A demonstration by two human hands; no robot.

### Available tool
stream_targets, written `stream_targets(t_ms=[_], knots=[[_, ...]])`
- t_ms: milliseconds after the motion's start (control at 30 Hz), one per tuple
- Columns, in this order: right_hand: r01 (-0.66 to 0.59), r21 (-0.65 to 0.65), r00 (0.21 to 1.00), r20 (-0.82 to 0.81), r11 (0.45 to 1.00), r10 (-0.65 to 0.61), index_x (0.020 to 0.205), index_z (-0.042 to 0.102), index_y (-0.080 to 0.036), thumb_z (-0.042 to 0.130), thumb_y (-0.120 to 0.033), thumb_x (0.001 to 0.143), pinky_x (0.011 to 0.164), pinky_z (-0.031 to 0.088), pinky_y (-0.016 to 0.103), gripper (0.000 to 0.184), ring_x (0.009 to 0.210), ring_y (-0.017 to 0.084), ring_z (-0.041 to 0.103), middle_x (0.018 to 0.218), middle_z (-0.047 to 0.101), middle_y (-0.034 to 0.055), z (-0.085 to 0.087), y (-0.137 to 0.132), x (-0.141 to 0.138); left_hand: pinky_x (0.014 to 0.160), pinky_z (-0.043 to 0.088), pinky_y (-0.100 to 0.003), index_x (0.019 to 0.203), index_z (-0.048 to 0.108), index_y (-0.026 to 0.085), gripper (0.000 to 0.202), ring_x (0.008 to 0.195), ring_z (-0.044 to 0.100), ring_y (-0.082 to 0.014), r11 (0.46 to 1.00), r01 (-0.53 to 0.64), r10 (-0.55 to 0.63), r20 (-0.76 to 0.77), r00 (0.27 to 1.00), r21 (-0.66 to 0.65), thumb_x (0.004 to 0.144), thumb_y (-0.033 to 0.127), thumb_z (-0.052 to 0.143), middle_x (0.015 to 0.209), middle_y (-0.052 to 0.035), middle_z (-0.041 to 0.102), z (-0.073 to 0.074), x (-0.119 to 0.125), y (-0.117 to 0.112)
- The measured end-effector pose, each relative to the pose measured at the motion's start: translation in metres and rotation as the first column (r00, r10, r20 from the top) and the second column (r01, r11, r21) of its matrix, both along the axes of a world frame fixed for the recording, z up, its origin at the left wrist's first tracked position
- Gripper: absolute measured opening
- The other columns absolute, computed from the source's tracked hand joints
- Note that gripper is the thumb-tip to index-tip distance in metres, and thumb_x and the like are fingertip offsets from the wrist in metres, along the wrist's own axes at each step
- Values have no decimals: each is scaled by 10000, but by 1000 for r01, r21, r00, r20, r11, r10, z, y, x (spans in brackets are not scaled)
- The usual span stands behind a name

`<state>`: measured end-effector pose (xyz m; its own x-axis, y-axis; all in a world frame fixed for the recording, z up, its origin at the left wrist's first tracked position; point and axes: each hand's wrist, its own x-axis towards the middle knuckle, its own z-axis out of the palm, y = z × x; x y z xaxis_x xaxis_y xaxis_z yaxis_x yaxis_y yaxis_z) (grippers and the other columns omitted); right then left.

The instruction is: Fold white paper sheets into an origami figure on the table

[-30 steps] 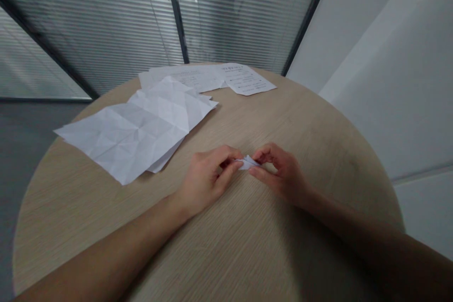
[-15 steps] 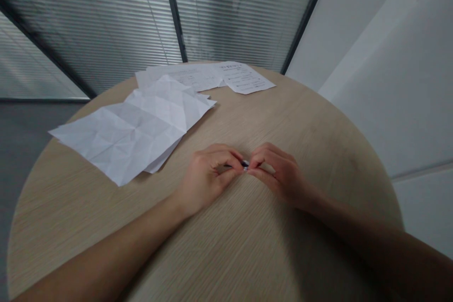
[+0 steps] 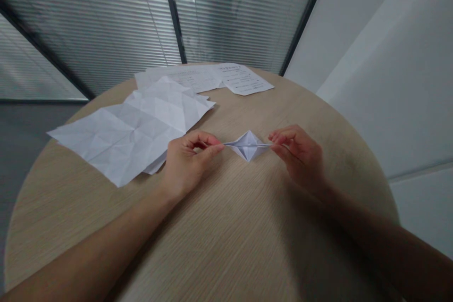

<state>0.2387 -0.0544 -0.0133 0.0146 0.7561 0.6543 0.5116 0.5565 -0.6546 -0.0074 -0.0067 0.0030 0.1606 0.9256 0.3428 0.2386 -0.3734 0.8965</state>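
A small white folded paper piece (image 3: 248, 144) is stretched out between both hands just above the round wooden table (image 3: 247, 245). My left hand (image 3: 187, 163) pinches its left tip with thumb and fingers closed. My right hand (image 3: 300, 155) pinches its right tip the same way. The piece shows a pointed diamond shape with a crease along its middle.
Creased white sheets (image 3: 134, 127) lie spread on the table to the left of my hands. Printed sheets (image 3: 226, 78) rest at the far edge. Glass walls with blinds (image 3: 106, 19) stand behind the table, and a white wall (image 3: 389, 56) is on the right.
My hands were close together with the paper bunched between the fingertips. They have moved apart and slightly away from me, pulling the piece open into a diamond.
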Motion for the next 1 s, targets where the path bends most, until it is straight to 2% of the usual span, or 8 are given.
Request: stream_targets(t_ms=[167, 300, 433, 667, 833, 1000], knots=[[166, 137, 955, 224, 977, -194, 816, 554, -245, 587, -424, 945, 711, 481, 344, 223, 756, 200, 601, 776, 614, 16, 6, 5, 17, 510, 404, -226, 698, 695, 188, 115, 532, 525, -93, 994, -83, 84, -1, 997, -65, 735, 270, 768, 619, 36, 648, 1, -2, 5], [145, 233, 888, 398, 962, -231, 820, 522, -247, 503, -411, 990, 718, 446, 358, 237, 753, 210, 572, 772, 606, 25, 5, 10, 24, 477, 378, -232, 681, 693, 203, 97, 502, 501, -98, 993, -108, 108, 3, 994, -55, 716, 262, 763, 581, 33, 629, 3, -2, 6], [105, 324, 818, 509, 940, -267, 825, 521, -242, 514, -368, 997, 773, 421, 377, 214, 768, 213, 558, 765, 611, 24, 7, 10, 29, 473, 376, -248, 688, 688, 218, 87, 505, 508, -109, 991, -118, 117, -15, 993, -55, 727, 263, 751, 576, 32, 617, 4, -4, 7], [85, 380, 780, 550, 921, -299, 817, 533, -247, 552, -356, 983, 809, 418, 396, 199, 770, 211, 574, 759, 640, 20, 18, 6, 36, 498, 411, -245, 679, 691, 216, 104, 536, 537, -102, 998, -68, 68, -11, 998, -19, 724, 282, 758, 635, 28, 661, 5, -7, 7], [51, 408, 802, 528, 911, -281, 812, 548, -248, 605, -322, 960, 783, 444, 374, 175, 739, 197, 592, 739, 658, 12, 20, 4, 37, 631, 476, -275, 665, 703, 221, 96, 640, 595, -129, 988, -44, 58, -92, 994, 151, 738, 267, 744, 689, 27, 698, 5, -9, 10], [73, 380, 792, 539, 922, -285, 801, 557, -244, 595, -349, 965, 761, 442, 370, 199, 743, 203, 603, 744, 670, 19, 17, 5, 37, 721, 500, -307, 702, 712, 250, 65, 717, 627, -155, 958, -89, 142, -177, 974, 273, 764, 270, 709, 743, 22, 723, 8, -13, 14]])
